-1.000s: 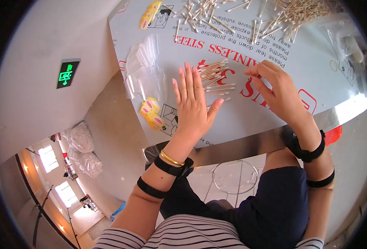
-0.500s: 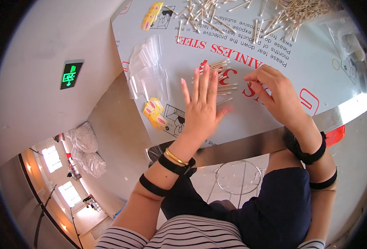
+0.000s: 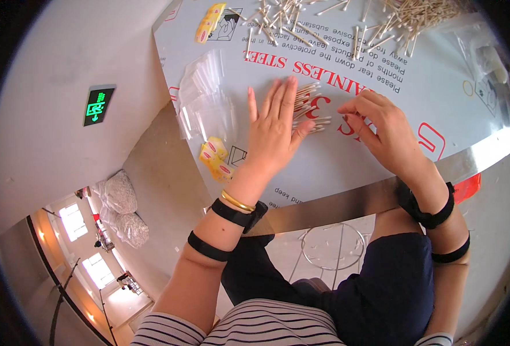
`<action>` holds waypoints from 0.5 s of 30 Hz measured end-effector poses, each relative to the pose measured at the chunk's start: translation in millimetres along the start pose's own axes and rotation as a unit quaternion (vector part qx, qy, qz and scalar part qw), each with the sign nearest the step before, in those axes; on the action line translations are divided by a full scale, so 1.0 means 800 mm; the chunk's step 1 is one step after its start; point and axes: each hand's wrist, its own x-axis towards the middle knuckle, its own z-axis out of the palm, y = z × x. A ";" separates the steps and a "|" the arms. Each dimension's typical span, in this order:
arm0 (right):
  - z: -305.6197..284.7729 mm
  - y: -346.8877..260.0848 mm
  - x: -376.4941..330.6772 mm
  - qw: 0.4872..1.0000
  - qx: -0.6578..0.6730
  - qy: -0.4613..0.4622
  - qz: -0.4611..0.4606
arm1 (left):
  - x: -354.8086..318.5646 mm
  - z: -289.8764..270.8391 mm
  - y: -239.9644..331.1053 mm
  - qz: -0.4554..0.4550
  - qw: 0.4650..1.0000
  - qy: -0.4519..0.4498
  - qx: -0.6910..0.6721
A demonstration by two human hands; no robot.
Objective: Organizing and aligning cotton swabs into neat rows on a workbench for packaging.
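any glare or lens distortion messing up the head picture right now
Head view: glare whitens the right end of the metal table edge; head view: a window at lower left is blown out to white; head view: fisheye bending shows, with black corners.

Worktop (image 3: 335,167) is showing grey with red-and-black print; swabs (image 3: 306,92) are showing white tips; packets (image 3: 211,158) are showing yellow; shirt (image 3: 266,323) is showing stripes (dark on white).
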 end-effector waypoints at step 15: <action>0.063 -0.008 0.026 0.987 0.152 0.047 0.005 | -0.039 0.011 0.024 -0.168 0.870 0.195 -0.420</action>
